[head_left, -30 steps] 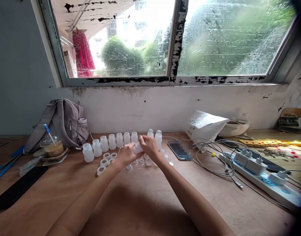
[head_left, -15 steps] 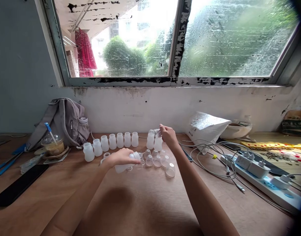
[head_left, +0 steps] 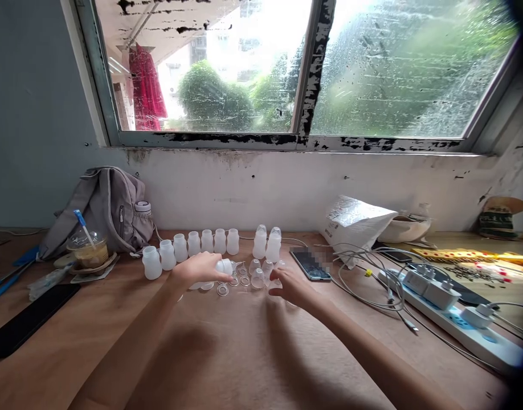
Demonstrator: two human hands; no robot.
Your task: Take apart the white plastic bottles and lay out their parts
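My left hand (head_left: 196,269) is closed around a translucent white baby bottle (head_left: 224,266), its top pointing right; the fingers hide much of it. My right hand (head_left: 292,286) hovers over the clear dome caps (head_left: 257,278), thumb and fingers apart, partly covering some of them. Between my hands lie clear rings or teats (head_left: 222,289), too small to make out fully. Two bottles with clear caps (head_left: 273,245) stand upright behind the loose caps. To their left runs a row of several open-necked bottles (head_left: 152,263).
A phone (head_left: 310,263) and tangled cables (head_left: 364,285) lie to the right, beside a power strip (head_left: 453,319) with chargers. A silvery white bag (head_left: 358,225) leans by the wall. At left are a backpack (head_left: 110,210), a drink cup (head_left: 90,250) and a black slab (head_left: 31,322).
My right hand has let go of a clear cap at the rear bottle and come back toward the loose caps. My left hand, still holding its bottle, has shifted slightly left.
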